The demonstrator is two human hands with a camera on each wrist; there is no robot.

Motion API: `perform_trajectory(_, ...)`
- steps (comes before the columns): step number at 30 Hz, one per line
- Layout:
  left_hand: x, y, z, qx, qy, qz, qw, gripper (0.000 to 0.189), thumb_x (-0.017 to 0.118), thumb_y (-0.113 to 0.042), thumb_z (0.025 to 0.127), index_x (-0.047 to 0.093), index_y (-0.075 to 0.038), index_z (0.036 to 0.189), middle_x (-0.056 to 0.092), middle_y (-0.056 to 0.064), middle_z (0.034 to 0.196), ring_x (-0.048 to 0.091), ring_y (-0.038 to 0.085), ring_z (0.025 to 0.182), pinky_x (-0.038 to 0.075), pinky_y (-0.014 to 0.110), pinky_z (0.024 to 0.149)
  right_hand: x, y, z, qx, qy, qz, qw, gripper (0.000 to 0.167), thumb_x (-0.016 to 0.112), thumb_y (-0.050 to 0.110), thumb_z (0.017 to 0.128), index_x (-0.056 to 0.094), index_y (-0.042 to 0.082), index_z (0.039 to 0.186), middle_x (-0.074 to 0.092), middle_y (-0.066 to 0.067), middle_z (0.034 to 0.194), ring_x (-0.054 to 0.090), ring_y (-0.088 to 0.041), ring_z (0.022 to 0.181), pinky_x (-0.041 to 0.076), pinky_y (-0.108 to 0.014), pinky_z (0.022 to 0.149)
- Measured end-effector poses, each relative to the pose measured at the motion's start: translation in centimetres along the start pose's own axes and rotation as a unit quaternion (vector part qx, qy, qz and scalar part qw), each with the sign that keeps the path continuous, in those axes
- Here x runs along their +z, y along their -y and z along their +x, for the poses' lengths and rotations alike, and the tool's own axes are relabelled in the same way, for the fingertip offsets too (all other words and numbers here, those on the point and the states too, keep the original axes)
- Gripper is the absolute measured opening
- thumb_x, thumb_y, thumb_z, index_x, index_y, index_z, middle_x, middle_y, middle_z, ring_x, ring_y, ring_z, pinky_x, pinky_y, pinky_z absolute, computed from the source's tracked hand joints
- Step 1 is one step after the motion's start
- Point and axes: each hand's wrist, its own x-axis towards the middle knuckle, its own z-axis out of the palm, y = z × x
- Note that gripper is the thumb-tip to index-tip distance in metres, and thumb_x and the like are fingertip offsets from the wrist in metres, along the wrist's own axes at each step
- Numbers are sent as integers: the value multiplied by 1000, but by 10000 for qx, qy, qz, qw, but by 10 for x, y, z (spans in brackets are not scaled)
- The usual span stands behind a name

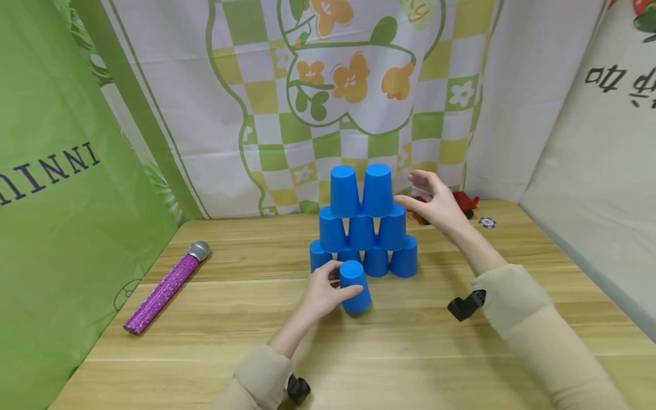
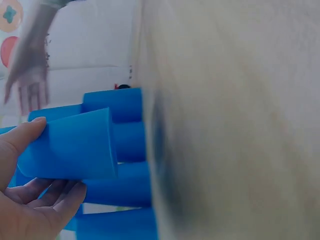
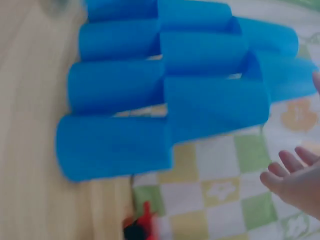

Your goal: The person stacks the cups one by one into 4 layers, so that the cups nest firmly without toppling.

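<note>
My left hand [image 1: 322,295] holds a blue cup [image 1: 355,279] upside down, thumb on one side and fingers on the other; the left wrist view shows this grip close up. Behind it stands a stack of upside-down blue cups: several in the bottom row [image 1: 404,259], three in the middle row [image 1: 361,232], and two on top, a left cup [image 1: 344,192] and a right cup [image 1: 378,191]. My right hand [image 1: 435,202] is just right of the top right cup, fingers spread and holding nothing. In the right wrist view, a gap separates its fingers [image 3: 280,175] from the stack.
A purple glittery microphone [image 1: 166,290] lies on the left of the wooden table [image 1: 246,353]. Behind the right hand is a red toy [image 1: 463,202], partly hidden, with a poker chip [image 1: 487,222] near it. A patterned curtain [image 1: 287,136] hangs behind the stack.
</note>
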Motion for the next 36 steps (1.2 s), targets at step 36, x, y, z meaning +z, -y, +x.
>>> perform_trajectory(36,-103,-146,34,1411,-1116,375,9830,49,72,-33,83,57,-9,122,65,9,112,65,21,102,54,37,91,21,-103,-41,888,1361,-411,9859,69,62,28,91,30,-7,141,38,-31,141,38,-46,130,38,-56,105)
